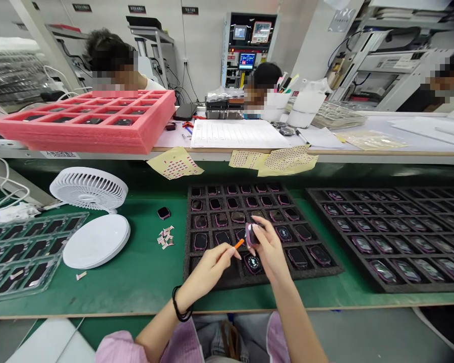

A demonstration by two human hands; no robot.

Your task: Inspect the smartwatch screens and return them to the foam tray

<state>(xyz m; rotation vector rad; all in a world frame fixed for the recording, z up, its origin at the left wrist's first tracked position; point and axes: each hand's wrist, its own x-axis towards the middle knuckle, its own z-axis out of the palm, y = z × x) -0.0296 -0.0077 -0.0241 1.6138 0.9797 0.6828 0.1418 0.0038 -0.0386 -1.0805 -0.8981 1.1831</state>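
My left hand (218,258), with a black band round its wrist, pinches a small orange-tipped tool (239,243). Its tip points at the edge of a purple-framed smartwatch case (249,235), which my right hand (267,242) grips between thumb and fingers. Whether the tip touches the case, I cannot tell. Both hands are above a black foam tray (263,275) with watch cases in its compartments. Just below the hands, one watch (252,263) has a lit dial. Another lit watch (283,233) lies to the right of my right hand.
A second foam tray (366,280) of watches is on the right. Left are a white fan (96,241), a clear tray (47,280) of dark screens, one loose watch (164,213) and small tabs (165,237). A shelf edge (212,154) carries a pink foam tray (136,143). People sit beyond.
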